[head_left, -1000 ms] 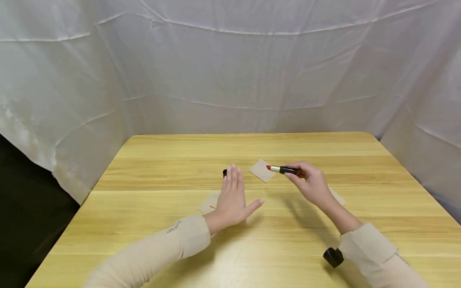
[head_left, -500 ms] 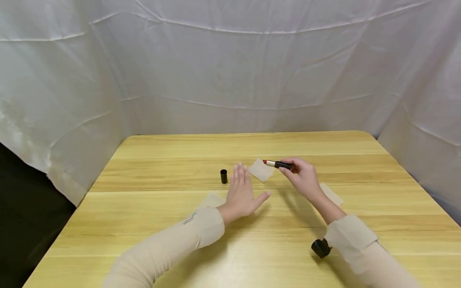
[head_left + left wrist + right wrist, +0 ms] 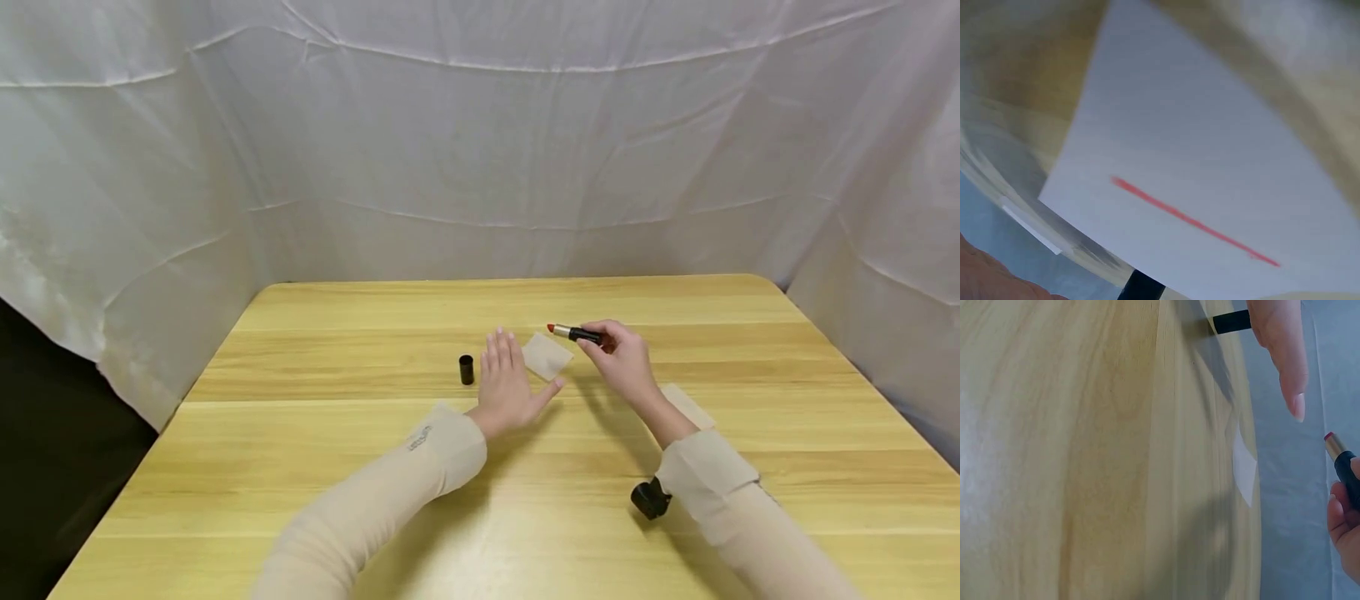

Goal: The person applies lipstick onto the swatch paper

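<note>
My right hand (image 3: 624, 362) pinches an uncapped lipstick (image 3: 585, 335) by its black base, the red tip pointing left above the far part of the table. In the right wrist view the lipstick (image 3: 1347, 472) shows its gold collar and red end. My left hand (image 3: 504, 387), fingers extended and thumb spread, hovers just left of the middle paper square (image 3: 547, 357) and holds nothing. Left of that hand the black lipstick cap (image 3: 467, 369) stands upright. A paper with a red stroke (image 3: 1194, 222) fills the left wrist view; my left sleeve mostly hides this paper (image 3: 441, 410) in the head view.
Another paper piece (image 3: 688, 406) lies behind my right forearm, partly covered by it. A black wrist camera (image 3: 649, 499) sticks out from the right cuff. White cloth (image 3: 510, 150) hangs around the back and sides of the wooden table (image 3: 300, 467).
My left hand has moved right and farther out, from over the left paper to beside the middle one, uncovering the cap. My right hand has carried the lipstick slightly left and away.
</note>
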Motion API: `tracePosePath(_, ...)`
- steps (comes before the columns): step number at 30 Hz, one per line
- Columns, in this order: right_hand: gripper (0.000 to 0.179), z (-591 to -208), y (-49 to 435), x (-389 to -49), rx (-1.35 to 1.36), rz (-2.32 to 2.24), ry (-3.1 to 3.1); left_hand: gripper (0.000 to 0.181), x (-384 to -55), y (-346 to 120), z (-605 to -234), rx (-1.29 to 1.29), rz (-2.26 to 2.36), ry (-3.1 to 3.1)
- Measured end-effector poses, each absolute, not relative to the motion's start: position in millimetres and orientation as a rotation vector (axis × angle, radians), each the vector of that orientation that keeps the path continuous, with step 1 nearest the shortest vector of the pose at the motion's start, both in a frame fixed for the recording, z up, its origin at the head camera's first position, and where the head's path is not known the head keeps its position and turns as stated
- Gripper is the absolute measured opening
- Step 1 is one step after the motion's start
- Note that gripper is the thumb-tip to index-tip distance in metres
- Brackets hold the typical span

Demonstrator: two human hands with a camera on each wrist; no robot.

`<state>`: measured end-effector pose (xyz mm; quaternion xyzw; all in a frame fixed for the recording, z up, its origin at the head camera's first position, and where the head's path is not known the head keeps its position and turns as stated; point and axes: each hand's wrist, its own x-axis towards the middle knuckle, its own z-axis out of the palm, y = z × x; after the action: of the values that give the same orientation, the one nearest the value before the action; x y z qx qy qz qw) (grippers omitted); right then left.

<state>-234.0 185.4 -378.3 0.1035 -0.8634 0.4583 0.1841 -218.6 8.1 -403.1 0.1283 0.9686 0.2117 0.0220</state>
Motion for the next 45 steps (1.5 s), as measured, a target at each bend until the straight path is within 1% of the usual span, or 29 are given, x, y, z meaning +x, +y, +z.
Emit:
tracePosePath(14, 0.022, -383.2, 184.2, -237.8, 0.258, 1.279, -2.49, 0.099, -236.4, 18.3, -413.1, 0.39, 0.434, 3.016)
tracePosePath(26, 0.022, -386.7, 182.5, -241.6, 0.276, 1.275, -2.499, 0.098, -245.7, 24.4, -408.8, 0.228, 0.368, 3.0)
tracePosePath(34, 0.021, -390.1, 181.3, -242.7, 0.28, 1.266, -2.514, 0.101, -255.8, 30.5, -420.4, 0.171, 0.305, 2.955)
tracePosePath(39, 0.022, -393.6, 180.0, -246.3, 0.278, 1.259, -2.527, 0.102, -257.2, 32.2, -424.2, 0.142, 0.267, 2.924)
tracePosePath(45, 0.021, -397.8, 178.4, -249.8, 0.304, 1.216, -2.537, 0.1, -252.8, 33.2, -422.4, 0.13, 0.223, 2.91)
